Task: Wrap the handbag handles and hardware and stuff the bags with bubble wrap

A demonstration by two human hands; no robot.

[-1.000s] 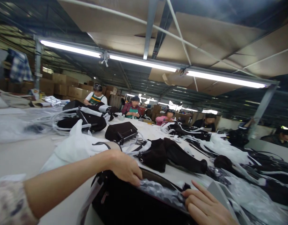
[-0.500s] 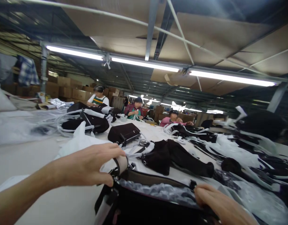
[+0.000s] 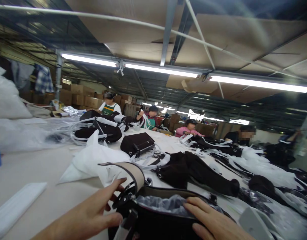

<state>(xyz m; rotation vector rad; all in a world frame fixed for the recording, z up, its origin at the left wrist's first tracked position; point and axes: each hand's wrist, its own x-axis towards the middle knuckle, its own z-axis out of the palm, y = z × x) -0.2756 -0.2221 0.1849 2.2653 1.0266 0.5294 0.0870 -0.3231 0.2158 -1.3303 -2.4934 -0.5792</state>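
A black handbag (image 3: 153, 223) stands open at the table's near edge, stuffed with crinkled clear plastic (image 3: 166, 202). Its beige strap (image 3: 133, 171) arches up over the left end. My left hand (image 3: 93, 213) rests against the bag's left end by the strap hardware, fingers spread and touching it. My right hand (image 3: 213, 221) lies on the bag's top rim over the plastic, fingers pressing down on the right side.
The long white table (image 3: 43, 166) carries several black bags (image 3: 137, 144), white wrapping (image 3: 93, 156) and strap bundles (image 3: 98, 128). A white strip (image 3: 15, 206) lies at near left. Several other people work along the far side. Cardboard boxes (image 3: 78, 93) are stacked behind.
My left hand moved from the bag's top rim down to its left end by the strap. My right hand shifted left onto the plastic at the rim. The view tilted slightly.
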